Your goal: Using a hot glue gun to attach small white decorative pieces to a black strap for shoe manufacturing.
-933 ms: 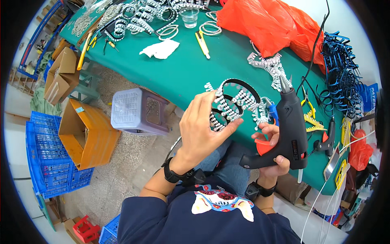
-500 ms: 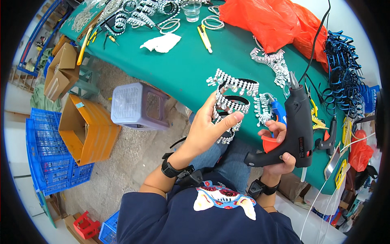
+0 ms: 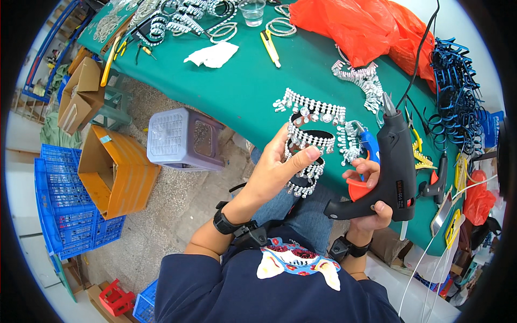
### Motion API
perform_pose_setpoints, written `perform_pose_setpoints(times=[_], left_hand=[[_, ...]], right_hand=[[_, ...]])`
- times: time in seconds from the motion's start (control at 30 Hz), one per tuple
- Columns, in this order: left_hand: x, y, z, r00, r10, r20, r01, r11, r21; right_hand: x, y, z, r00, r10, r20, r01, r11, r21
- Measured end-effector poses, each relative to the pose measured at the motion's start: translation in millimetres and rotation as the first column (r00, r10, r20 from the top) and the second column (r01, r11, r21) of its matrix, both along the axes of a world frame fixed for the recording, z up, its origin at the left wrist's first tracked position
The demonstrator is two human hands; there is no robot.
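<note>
My left hand (image 3: 280,161) is closed on a coiled black band (image 3: 318,137) trimmed with rows of rhinestones and hanging clear drops. Its loops stand one below another over the table's near edge, with my thumb across the front. In my right hand (image 3: 371,215) is a black hot glue gun (image 3: 397,161), nozzle up, fingers about its grip and orange trigger (image 3: 357,189). A glue stick (image 3: 404,230) pokes out of its lower end. Between the two hands, a rhinestone piece (image 3: 349,142) and a blue-handled tool (image 3: 370,144) lie on the table.
The green-covered table (image 3: 237,89) bears a yellow utility knife (image 3: 270,48), white tissue (image 3: 213,55), a clear cup (image 3: 252,12), rhinestone trims and red plastic bags (image 3: 344,32). Blue-black bands (image 3: 455,97) pile up at right. A plastic stool (image 3: 169,137) and cardboard box (image 3: 121,172) stand left.
My left hand has tilted the rhinestone band slightly, so its loops show more open and the lower ones come into fuller view. The glue gun has hardly moved.
</note>
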State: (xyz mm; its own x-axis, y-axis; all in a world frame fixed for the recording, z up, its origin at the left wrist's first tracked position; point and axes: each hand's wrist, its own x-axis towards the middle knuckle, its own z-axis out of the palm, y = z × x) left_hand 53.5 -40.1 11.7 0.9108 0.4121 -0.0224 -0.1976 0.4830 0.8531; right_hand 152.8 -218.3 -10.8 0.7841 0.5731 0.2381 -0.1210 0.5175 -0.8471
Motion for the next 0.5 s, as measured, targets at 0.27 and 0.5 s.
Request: perform_pose_setpoints(times=[0.27, 0.5], left_hand=[[4.7, -2.7, -1.2, 0.997, 0.076, -0.01, -0.073, 0.982, 0.173], [3.7, -4.5, -5.1, 0.993, 0.114, -0.035, -0.096, 0.936, 0.338]], right_hand=[[1.5, -0.5, -2.8, 1.0, -0.004, -0.018, 0.004, 1.0, -0.001], [0.1, -1.7, -3.7, 0.999, -0.024, -0.041, 0.024, 1.0, 0.003]])
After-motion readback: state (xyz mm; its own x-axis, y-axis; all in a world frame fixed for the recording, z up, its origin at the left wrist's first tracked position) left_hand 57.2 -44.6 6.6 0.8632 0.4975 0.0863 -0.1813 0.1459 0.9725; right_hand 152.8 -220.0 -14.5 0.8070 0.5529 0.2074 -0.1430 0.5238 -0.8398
